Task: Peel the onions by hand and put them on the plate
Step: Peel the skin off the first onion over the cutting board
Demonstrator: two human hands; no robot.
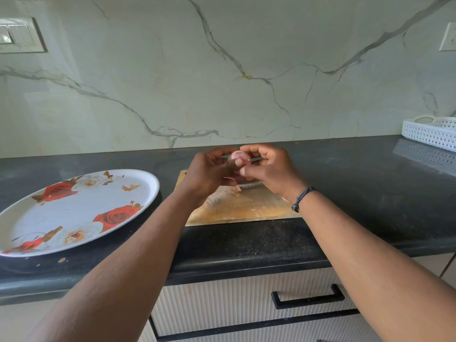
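Note:
A small pinkish onion [238,157] is held up between both hands above the wooden cutting board [246,206]. My left hand [209,172] grips it from the left with curled fingers. My right hand [267,166] pinches it from the right with thumb and fingertips. Most of the onion is hidden by the fingers. A scrap of onion skin [237,191] lies on the board under the hands. The white plate [81,208] with red rose prints sits on the counter to the left, with nothing on it.
The black granite counter [357,193] runs across the view, backed by a marble wall. A white perforated tray [430,133] stands at the far right. Drawers with a black handle [308,298] sit below the counter edge.

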